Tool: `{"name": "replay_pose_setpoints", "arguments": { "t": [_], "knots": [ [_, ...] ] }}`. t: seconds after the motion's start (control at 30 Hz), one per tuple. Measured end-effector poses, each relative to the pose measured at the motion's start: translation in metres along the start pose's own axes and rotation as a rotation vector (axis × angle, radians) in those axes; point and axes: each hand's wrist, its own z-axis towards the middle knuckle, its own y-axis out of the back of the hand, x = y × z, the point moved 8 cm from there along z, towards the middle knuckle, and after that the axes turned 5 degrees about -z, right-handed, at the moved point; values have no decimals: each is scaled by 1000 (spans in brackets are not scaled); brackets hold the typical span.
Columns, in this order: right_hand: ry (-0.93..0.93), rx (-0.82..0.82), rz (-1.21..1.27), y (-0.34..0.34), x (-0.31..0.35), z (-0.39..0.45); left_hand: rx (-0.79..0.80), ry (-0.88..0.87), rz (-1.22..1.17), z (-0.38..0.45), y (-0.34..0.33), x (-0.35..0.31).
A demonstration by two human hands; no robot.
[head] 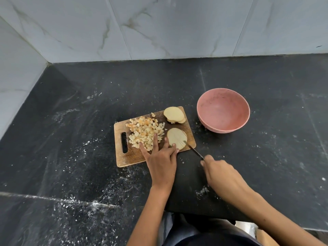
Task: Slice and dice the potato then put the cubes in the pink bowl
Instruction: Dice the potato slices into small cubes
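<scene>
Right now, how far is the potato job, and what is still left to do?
Roughly halfway. Done: a pile of cubes lies on the cutting board. In hand: the left hand steadies a slice already scored with cuts, while the right hand works the knife through it. Left: the stacked slices are uncut, and the pink bowl is empty.

We count one wooden cutting board (131, 157), and on it one heap of potato cubes (145, 133) too many to number, one scored slice (177, 138), one small stack of slices (174, 114); beside it one pink bowl (223, 112), one knife (194, 150).
</scene>
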Motion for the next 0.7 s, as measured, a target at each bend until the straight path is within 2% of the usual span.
{"name": "replay_pose_setpoints", "arguments": {
  "t": [0.4, 0.6, 0.7],
  "knots": [
    [40, -77, -25, 3, 41, 56, -34, 2, -40, 0, 4, 2],
    [17, -48, -60, -5, 46, 60, -11, 6, -34, 0, 1, 4],
    [-28, 23, -77, -12, 33, 51, -12, 15, -40, 0, 1, 5]
  ]
}}
